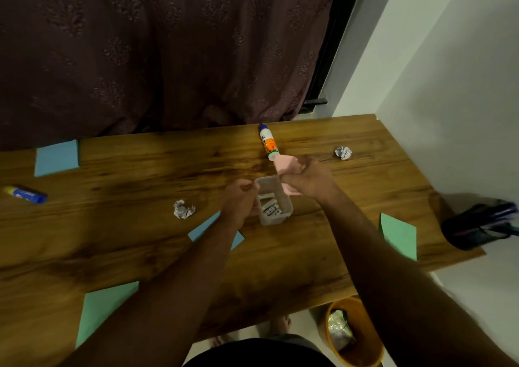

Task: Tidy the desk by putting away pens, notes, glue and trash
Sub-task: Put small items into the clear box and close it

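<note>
A small clear plastic box [276, 218] with several small white items inside stands mid-desk. My left hand [238, 201] grips its left wall. Over the box's far end, my right hand [306, 175] grips a pink lid or card [285, 164]. A glue bottle [268, 142] with an orange label lies just beyond the pink piece. A blue glue stick [26, 194] lies at the far left. Two crumpled paper balls [184, 209] [343, 152] sit on the desk. Blue notes [57, 157] [203, 227] and green notes [398, 234] [104, 307] lie scattered.
A dark pen holder [477, 227] with pens stands at the desk's right edge. An orange bin [362, 335] holding crumpled trash sits on the floor below the desk's near edge. A dark curtain hangs behind the desk, and a white wall runs along the right.
</note>
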`<action>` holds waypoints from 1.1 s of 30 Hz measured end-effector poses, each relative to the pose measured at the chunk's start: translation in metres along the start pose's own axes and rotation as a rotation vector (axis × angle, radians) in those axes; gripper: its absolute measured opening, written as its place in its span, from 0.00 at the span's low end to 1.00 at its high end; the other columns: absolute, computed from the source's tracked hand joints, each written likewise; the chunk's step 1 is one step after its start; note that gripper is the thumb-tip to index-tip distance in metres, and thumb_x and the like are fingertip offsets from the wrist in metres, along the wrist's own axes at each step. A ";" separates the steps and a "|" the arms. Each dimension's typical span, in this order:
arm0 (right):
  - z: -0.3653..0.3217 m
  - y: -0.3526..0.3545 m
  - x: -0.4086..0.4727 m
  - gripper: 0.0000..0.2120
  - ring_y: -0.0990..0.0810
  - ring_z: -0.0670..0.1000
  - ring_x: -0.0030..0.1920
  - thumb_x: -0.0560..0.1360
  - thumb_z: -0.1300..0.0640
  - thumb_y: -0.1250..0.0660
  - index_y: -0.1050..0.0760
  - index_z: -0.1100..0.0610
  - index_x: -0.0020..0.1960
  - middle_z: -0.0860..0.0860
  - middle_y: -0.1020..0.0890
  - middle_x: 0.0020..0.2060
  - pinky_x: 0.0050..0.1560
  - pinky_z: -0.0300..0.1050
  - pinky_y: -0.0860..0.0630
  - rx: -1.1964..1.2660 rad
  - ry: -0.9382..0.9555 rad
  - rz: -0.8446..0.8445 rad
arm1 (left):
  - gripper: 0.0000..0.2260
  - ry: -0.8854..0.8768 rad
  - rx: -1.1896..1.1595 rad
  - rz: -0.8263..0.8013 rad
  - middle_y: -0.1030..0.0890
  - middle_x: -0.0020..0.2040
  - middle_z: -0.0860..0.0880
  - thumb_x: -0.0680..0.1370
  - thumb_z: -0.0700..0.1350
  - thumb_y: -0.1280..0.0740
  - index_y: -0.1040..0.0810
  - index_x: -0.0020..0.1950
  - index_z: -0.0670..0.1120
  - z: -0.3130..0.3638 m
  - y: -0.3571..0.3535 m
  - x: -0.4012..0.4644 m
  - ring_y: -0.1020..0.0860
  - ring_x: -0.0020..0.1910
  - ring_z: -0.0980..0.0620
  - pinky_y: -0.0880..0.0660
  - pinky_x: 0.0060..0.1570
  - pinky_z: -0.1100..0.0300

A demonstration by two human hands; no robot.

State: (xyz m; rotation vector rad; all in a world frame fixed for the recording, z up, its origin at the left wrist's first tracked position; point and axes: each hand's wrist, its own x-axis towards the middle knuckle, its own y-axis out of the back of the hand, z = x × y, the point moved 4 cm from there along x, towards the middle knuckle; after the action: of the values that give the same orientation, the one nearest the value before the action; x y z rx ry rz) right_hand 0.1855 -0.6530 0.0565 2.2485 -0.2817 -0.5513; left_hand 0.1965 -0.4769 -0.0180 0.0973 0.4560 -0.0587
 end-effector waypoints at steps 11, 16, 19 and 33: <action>-0.017 -0.044 -0.040 0.40 0.30 0.58 0.65 0.68 0.37 0.31 0.36 0.58 0.71 0.58 0.28 0.64 0.63 0.52 0.31 -0.456 0.059 0.024 | 0.04 0.037 -0.077 -0.013 0.23 0.45 0.48 0.81 0.47 0.38 0.26 0.52 0.49 0.002 0.006 -0.008 0.21 0.47 0.47 0.19 0.41 0.49; -0.017 -0.053 -0.039 0.37 0.30 0.59 0.64 0.69 0.36 0.33 0.35 0.58 0.69 0.58 0.29 0.63 0.61 0.53 0.28 -0.505 0.059 0.020 | 0.09 0.050 -0.052 -0.043 0.20 0.48 0.45 0.81 0.47 0.37 0.23 0.58 0.46 0.000 0.006 -0.012 0.19 0.48 0.45 0.18 0.43 0.47; -0.018 -0.053 -0.039 0.37 0.30 0.59 0.64 0.70 0.36 0.35 0.35 0.58 0.69 0.58 0.29 0.63 0.60 0.53 0.28 -0.527 0.074 0.035 | 0.11 0.050 -0.040 -0.050 0.19 0.48 0.45 0.79 0.47 0.34 0.23 0.59 0.45 0.001 0.006 -0.014 0.19 0.44 0.47 0.18 0.42 0.47; 0.039 -0.039 -0.010 0.11 0.23 0.47 0.22 0.74 0.53 0.28 0.20 0.61 0.47 0.56 0.20 0.34 0.25 0.38 0.30 0.353 -0.245 -0.178 | 0.14 0.064 0.066 -0.080 0.21 0.49 0.44 0.78 0.45 0.32 0.25 0.62 0.40 0.006 0.004 -0.014 0.22 0.40 0.52 0.20 0.35 0.53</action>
State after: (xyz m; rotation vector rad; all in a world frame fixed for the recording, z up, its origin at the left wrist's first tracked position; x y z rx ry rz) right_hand 0.1588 -0.6486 0.0067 2.5629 -0.3240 -0.9373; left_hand 0.1864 -0.4726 -0.0062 0.1464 0.5216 -0.1494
